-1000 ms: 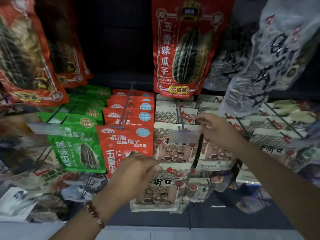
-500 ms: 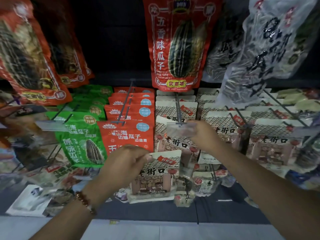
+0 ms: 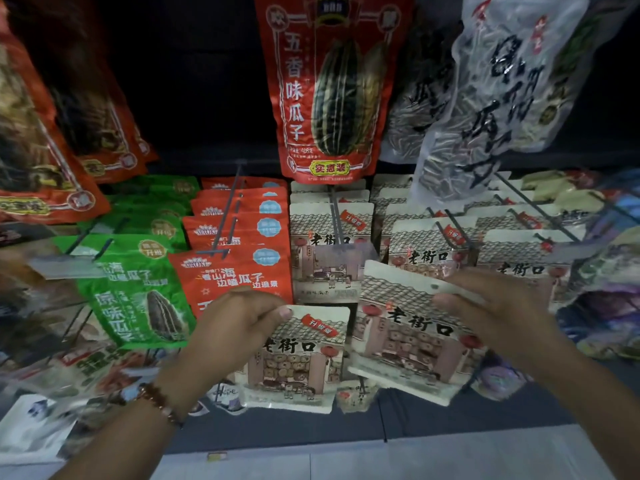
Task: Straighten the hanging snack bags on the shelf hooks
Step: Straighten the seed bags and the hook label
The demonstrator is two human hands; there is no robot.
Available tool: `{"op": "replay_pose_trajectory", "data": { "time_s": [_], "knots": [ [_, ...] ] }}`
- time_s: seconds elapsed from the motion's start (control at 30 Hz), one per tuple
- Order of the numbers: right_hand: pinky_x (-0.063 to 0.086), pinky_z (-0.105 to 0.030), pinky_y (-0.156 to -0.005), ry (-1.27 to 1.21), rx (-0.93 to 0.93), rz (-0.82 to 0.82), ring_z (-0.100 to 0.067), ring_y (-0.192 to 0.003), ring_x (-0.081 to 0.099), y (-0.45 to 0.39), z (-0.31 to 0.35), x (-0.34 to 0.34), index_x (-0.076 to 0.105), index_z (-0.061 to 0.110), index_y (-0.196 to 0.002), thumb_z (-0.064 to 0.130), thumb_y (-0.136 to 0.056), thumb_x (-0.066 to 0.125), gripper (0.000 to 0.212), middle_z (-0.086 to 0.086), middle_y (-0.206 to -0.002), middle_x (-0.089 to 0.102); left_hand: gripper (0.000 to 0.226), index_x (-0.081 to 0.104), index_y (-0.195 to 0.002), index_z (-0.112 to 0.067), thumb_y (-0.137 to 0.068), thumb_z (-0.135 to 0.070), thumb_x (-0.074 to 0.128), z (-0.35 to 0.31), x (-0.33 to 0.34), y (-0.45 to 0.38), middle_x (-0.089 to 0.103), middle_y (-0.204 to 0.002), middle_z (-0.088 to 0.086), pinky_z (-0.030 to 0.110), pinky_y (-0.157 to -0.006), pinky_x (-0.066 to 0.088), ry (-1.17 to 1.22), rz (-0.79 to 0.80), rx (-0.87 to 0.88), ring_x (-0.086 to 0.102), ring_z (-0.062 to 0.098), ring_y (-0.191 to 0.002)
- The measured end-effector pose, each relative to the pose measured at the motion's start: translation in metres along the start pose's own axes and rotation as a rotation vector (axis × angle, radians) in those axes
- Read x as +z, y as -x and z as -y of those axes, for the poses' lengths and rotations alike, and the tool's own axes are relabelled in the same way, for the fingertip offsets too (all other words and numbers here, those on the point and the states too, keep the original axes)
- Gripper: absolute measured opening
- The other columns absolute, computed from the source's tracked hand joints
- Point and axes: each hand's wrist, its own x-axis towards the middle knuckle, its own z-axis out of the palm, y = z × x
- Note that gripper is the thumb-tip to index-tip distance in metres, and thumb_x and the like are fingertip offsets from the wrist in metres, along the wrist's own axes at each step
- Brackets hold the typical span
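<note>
L hand (image 3: 239,327) & R hand (image 3: 498,313) each pinch a beige bag's top edge.

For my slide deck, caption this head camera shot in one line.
Left hand and right hand each pinch a beige sunflower seed bag below the shelf hooks.

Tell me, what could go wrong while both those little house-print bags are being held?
The right hand pinches a tilted house-print bag by its top edge only, so it could slip and fall. The left hand likewise pinches another bag just by a corner. The hook behind already looks crowded, so rehanging might knock neighbouring bags askew.
</note>
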Motion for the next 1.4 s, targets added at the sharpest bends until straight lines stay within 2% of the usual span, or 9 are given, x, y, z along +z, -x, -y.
{"op": "replay_pose_trajectory", "data": {
  "time_s": [0.23, 0.43, 0.63, 0.77, 0.9, 1.0, 1.13, 1.23, 1.4],
  "knots": [
    [0.045, -0.032, -0.063, 0.074, -0.094, -0.066, -0.011, -0.073, 0.062, 0.028, 0.007, -0.053, 0.07, 0.034, -0.085, 0.049, -0.088, 0.058, 0.02, 0.006, -0.079, 0.065, 0.01, 0.076, -0.092, -0.028, -0.092, -0.034, 0.068, -0.02, 0.016, -0.033, 0.067, -0.062, -0.02, 0.021, -0.048, 0.043, 0.234, 0.006, -0.177, 0.057, 0.001, -0.05],
    [0.045, -0.017, -0.069, 0.044, -0.087, -0.09, -0.002, -0.082, 0.062, 0.038, 0.017, -0.041, 0.065, 0.048, -0.093, 0.057, -0.084, 0.058, 0.014, 0.013, -0.09, 0.064, 0.012, 0.075, -0.092, -0.022, -0.09, -0.033, 0.07, -0.028, 0.031, -0.07, 0.065, -0.056, -0.008, 0.017, -0.039, 0.029, 0.42, -0.038, -0.22, 0.038, 0.001, -0.034],
    [0.044, -0.008, -0.071, 0.009, 0.003, -0.077, 0.007, -0.092, 0.06, 0.046, 0.016, -0.023, 0.065, 0.06, -0.088, 0.075, -0.078, 0.052, 0.023, 0.026, -0.099, 0.064, 0.014, 0.076, -0.098, -0.024, -0.087, -0.032, 0.073, -0.01, 0.027, -0.083, 0.066, -0.057, -0.015, 0.024, -0.039, 0.034, 0.503, -0.012, -0.261, 0.04, 0.006, -0.04],
    [0.046, -0.018, -0.068, 0.052, -0.018, -0.031, -0.002, -0.083, 0.063, 0.047, 0.014, -0.016, 0.068, 0.043, -0.085, 0.066, -0.084, 0.055, 0.026, 0.021, -0.088, 0.065, 0.01, 0.077, -0.096, -0.03, -0.089, -0.033, 0.07, -0.016, 0.032, -0.089, 0.066, -0.06, 0.004, 0.023, -0.038, 0.027, 0.547, 0.059, -0.179, 0.03, 0.01, -0.036],
    [0.046, -0.017, -0.069, 0.073, -0.033, -0.036, 0.0, -0.084, 0.063, 0.045, 0.018, -0.013, 0.066, 0.042, -0.086, 0.057, -0.086, 0.057, 0.018, 0.022, -0.09, 0.064, 0.014, 0.075, -0.087, -0.035, -0.089, -0.022, 0.07, -0.024, 0.027, -0.1, 0.073, -0.076, -0.013, 0.027, -0.039, 0.036, 0.58, 0.015, -0.111, 0.043, 0.017, -0.043],
    [0.045, -0.015, -0.067, 0.065, -0.036, -0.041, -0.001, -0.082, 0.063, 0.045, 0.019, -0.011, 0.062, 0.05, -0.085, 0.056, -0.085, 0.058, 0.007, 0.022, -0.088, 0.064, 0.028, 0.075, -0.083, -0.039, -0.086, -0.011, 0.074, -0.026, 0.03, -0.109, 0.074, -0.077, -0.013, 0.036, -0.038, 0.041, 0.551, 0.001, -0.139, 0.055, 0.028, -0.049],
    [0.044, -0.014, -0.067, 0.064, -0.006, -0.029, -0.001, -0.082, 0.063, 0.047, 0.014, -0.011, 0.068, 0.043, -0.087, 0.06, -0.084, 0.057, 0.02, 0.02, -0.09, 0.064, 0.01, 0.076, -0.076, -0.023, -0.085, -0.019, 0.078, -0.027, 0.04, -0.111, 0.07, -0.07, -0.002, 0.025, -0.04, 0.033, 0.59, 0.08, -0.162, 0.046, 0.011, -0.045],
    [0.045, -0.015, -0.067, 0.057, -0.004, -0.044, 0.0, -0.083, 0.064, 0.046, 0.016, -0.013, 0.066, 0.049, -0.085, 0.06, -0.083, 0.058, 0.014, 0.019, -0.091, 0.065, 0.014, 0.077, -0.082, -0.017, -0.086, -0.004, 0.073, -0.03, 0.04, -0.109, 0.071, -0.069, -0.009, 0.018, -0.04, 0.032, 0.673, 0.016, -0.179, 0.044, 0.0, -0.043],
    [0.045, -0.016, -0.067, 0.064, 0.005, -0.027, -0.002, -0.082, 0.063, 0.046, 0.015, -0.012, 0.064, 0.053, -0.085, 0.059, -0.084, 0.057, 0.009, 0.019, -0.089, 0.064, 0.03, 0.077, -0.084, -0.024, -0.083, 0.004, 0.069, -0.024, 0.041, -0.112, 0.075, -0.08, -0.01, 0.029, -0.047, 0.038, 0.665, 0.03, -0.232, 0.051, 0.019, -0.054]
  ]
}}
